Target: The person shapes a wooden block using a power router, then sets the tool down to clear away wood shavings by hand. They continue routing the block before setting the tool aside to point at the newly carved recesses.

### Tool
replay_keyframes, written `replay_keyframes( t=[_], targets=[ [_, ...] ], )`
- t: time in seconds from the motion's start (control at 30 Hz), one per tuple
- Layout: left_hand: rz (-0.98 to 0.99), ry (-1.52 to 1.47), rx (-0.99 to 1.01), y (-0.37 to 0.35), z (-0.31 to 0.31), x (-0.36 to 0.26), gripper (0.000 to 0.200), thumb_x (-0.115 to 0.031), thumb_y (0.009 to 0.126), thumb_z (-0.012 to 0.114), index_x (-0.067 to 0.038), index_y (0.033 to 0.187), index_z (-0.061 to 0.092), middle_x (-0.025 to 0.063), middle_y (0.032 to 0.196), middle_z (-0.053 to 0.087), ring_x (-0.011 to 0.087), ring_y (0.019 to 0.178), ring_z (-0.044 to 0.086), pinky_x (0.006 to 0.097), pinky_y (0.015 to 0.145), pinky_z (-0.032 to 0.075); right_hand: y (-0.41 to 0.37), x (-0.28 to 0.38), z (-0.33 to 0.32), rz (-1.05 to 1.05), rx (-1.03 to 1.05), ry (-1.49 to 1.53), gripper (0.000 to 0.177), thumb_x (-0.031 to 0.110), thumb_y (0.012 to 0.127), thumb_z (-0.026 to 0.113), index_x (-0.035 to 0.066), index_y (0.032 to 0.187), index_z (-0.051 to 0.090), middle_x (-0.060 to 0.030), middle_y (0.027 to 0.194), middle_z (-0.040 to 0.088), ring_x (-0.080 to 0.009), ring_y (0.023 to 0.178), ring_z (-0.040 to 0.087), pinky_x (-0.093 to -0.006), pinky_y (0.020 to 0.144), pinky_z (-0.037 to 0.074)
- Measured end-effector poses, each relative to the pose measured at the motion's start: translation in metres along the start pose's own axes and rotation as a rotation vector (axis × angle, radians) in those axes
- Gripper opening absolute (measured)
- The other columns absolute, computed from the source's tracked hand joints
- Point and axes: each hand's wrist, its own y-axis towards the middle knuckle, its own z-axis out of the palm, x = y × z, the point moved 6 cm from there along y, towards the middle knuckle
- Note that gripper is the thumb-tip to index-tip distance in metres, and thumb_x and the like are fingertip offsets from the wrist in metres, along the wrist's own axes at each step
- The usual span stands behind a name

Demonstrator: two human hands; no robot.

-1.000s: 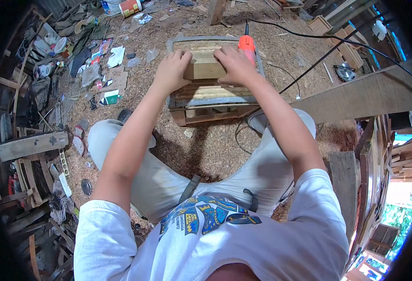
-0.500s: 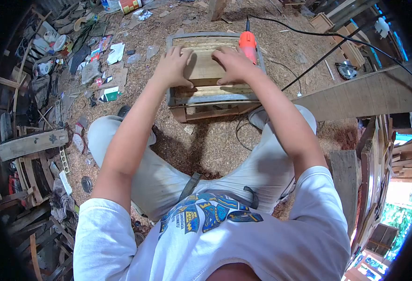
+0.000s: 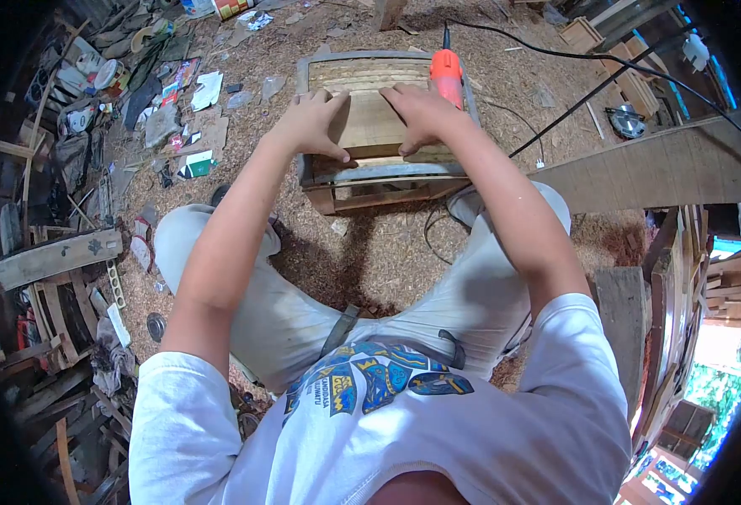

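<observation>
A light wooden board (image 3: pixel 370 124) lies flat on top of a low wooden frame (image 3: pixel 404 171) in front of me. My left hand (image 3: pixel 313 124) grips the board's left edge, its thumb at the near edge and its fingers on the top. At the right edge, my right hand (image 3: pixel 421 115) holds the board the same way, fingers spread over the top. Behind my right hand, a red-orange power tool (image 3: pixel 446 76) rests on the frame's right side, with a black tip pointing away.
Wood shavings (image 3: pixel 379 269) cover the ground. A long plank (image 3: pixel 648 172) lies at the right, with a black cable (image 3: pixel 555 57) above it. Papers and scraps (image 3: pixel 207 91) litter the left. A metal-bodied tool (image 3: pixel 625 123) sits at the far right.
The board and both hands have shifted very slightly. The view has moved a little, and the frame's far slats show a bit more. Both hands stay on the board.
</observation>
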Motion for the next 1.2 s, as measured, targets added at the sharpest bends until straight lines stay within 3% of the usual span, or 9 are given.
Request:
replay_keyframes(
  t=[0.27,0.47,0.67,0.7,0.77,0.9,1.0,1.13,1.2],
  targets=[
    [0.039,0.020,0.126,-0.008,-0.007,-0.005,0.128,-0.045,0.053,0.100,-0.011,0.160,0.039,0.0232,0.148,0.053,0.0443,0.140,0.051,0.0547,0.115,0.045,-0.015,0.018,-0.004,-0.055,0.040,-0.013,0.123,0.038,0.055,0.097,0.004,0.159,0.040,-0.0178,0.142,0.058,-0.0375,0.135,0.056,-0.0526,0.114,0.044],
    [0.015,0.041,0.141,-0.013,-0.004,-0.011,0.127,-0.039,0.053,0.100,-0.010,0.159,0.037,0.0229,0.146,0.052,0.0455,0.137,0.051,0.0532,0.114,0.046,-0.018,-0.004,0.001,-0.138,0.040,0.155,0.119,0.044,0.065,0.094,0.002,0.161,0.038,-0.0211,0.156,0.051,-0.0364,0.145,0.051,-0.0496,0.120,0.040],
    [0.022,0.012,0.086,-0.013,0.003,-0.008,0.125,-0.036,0.054,0.098,-0.006,0.158,0.036,0.0239,0.141,0.053,0.0480,0.134,0.051,0.0522,0.113,0.047,-0.043,0.001,-0.028,0.059,-0.657,-0.068,0.109,0.069,0.094,0.063,0.000,0.168,0.021,-0.0184,0.174,0.030,-0.0323,0.161,0.028,-0.0637,0.128,0.020],
    [0.030,0.015,0.078,-0.013,0.004,-0.008,0.125,-0.036,0.054,0.098,-0.005,0.158,0.035,0.0244,0.142,0.052,0.0479,0.134,0.051,0.0521,0.113,0.047,-0.046,0.019,-0.014,0.040,-0.603,-0.037,0.103,0.070,0.101,0.049,0.001,0.170,0.017,-0.0174,0.175,0.026,-0.0304,0.163,0.024,-0.0641,0.129,0.014],
    [0.041,0.019,0.069,-0.012,0.008,-0.007,0.125,-0.035,0.054,0.098,-0.004,0.158,0.035,0.0249,0.142,0.052,0.0479,0.134,0.051,0.0521,0.113,0.047,-0.046,0.044,0.043,-0.020,-0.486,-0.048,0.100,0.071,0.102,0.047,0.001,0.169,0.021,-0.0197,0.173,0.029,-0.0328,0.162,0.026,-0.0659,0.128,0.014],
    [0.032,0.028,0.090,-0.008,0.009,-0.006,0.127,-0.034,0.053,0.099,-0.001,0.157,0.034,0.0269,0.143,0.051,0.0484,0.134,0.050,0.0523,0.114,0.046,-0.048,0.050,0.040,-0.040,-0.272,-0.147,0.097,0.074,0.103,0.038,0.001,0.166,0.031,-0.0192,0.171,0.036,-0.0331,0.161,0.030,-0.0699,0.127,0.012],
    [0.027,0.016,0.104,-0.009,0.011,-0.009,0.128,-0.034,0.052,0.099,0.000,0.157,0.034,0.0274,0.142,0.052,0.0492,0.134,0.050,0.0521,0.115,0.046,-0.042,0.017,0.034,0.170,-0.227,-0.176,0.092,0.072,0.105,0.035,0.001,0.163,0.037,-0.0159,0.171,0.037,-0.0291,0.161,0.030,-0.0687,0.128,0.010],
    [0.017,0.028,0.148,-0.006,0.011,-0.008,0.132,-0.037,0.050,0.100,-0.001,0.158,0.032,0.0276,0.146,0.050,0.0477,0.136,0.049,0.0511,0.117,0.043,-0.045,0.048,0.026,-0.131,-0.478,-0.210,0.086,0.069,0.106,0.036,0.003,0.160,0.045,-0.0145,0.168,0.043,-0.0281,0.160,0.033,-0.0696,0.128,0.005],
    [0.015,0.026,0.147,-0.005,0.012,-0.007,0.134,-0.037,0.050,0.101,0.000,0.159,0.031,0.0275,0.146,0.051,0.0476,0.137,0.049,0.0528,0.118,0.042,-0.043,0.049,0.032,-0.132,-0.377,-0.162,0.083,0.068,0.106,0.036,0.003,0.158,0.048,-0.0146,0.164,0.048,-0.0287,0.158,0.035,-0.0695,0.129,0.004]
  ],
)
